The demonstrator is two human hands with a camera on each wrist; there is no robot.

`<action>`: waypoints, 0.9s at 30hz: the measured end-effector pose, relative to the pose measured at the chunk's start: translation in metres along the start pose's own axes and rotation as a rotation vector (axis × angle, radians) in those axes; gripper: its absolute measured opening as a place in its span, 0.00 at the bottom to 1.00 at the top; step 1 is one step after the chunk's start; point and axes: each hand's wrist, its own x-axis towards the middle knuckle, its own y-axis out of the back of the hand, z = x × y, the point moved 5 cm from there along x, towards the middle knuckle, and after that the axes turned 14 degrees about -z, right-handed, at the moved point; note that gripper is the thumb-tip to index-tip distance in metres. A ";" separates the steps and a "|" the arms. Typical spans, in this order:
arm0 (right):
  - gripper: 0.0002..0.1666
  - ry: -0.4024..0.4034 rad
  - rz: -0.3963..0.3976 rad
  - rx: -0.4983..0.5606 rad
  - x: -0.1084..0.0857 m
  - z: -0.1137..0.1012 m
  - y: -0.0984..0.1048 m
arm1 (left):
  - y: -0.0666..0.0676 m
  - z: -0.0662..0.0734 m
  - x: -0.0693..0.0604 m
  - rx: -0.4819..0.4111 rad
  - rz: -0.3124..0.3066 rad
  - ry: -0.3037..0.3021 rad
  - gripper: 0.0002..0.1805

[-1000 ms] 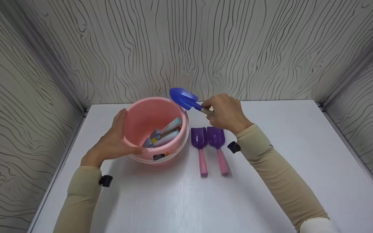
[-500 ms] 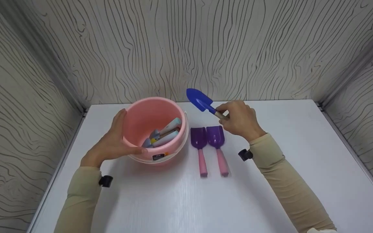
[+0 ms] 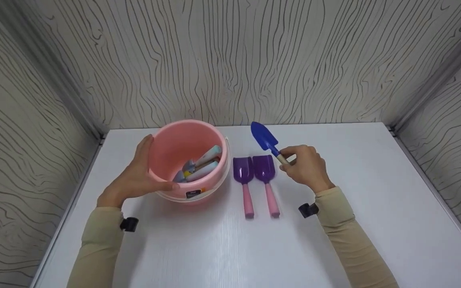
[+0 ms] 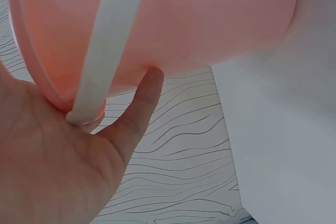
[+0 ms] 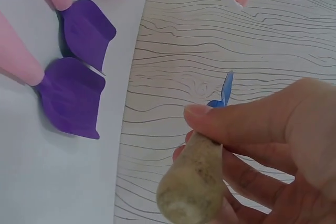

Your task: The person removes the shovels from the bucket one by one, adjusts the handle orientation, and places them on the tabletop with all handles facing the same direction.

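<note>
Fingers [image 5: 236, 124] of right hand [image 3: 306, 166] pinch one blue trowel [image 3: 263, 137]; left hand [image 3: 132, 180] spread wide against one pink bucket [image 3: 174, 142]; two purple scoops [image 3: 243, 170] lie on desk [image 3: 198, 248].

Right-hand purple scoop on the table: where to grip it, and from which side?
Likely mid-length on its pink handle, pinching from above and the right: the handle is slim, with a gap to its neighbour, while the blade lies close beside the other purple scoop on its left. The right hand is nearer but holds the blue trowel.
</note>
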 end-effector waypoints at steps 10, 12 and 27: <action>0.23 -0.084 0.000 0.096 -0.012 0.027 -0.023 | 0.000 -0.001 -0.001 0.023 0.007 0.018 0.75; 0.23 -0.111 0.000 0.116 -0.015 0.033 -0.027 | 0.000 -0.001 -0.002 0.043 0.010 0.035 0.77; 0.26 -0.267 0.003 0.202 -0.030 0.066 -0.049 | 0.000 -0.004 -0.001 0.070 0.014 0.060 0.78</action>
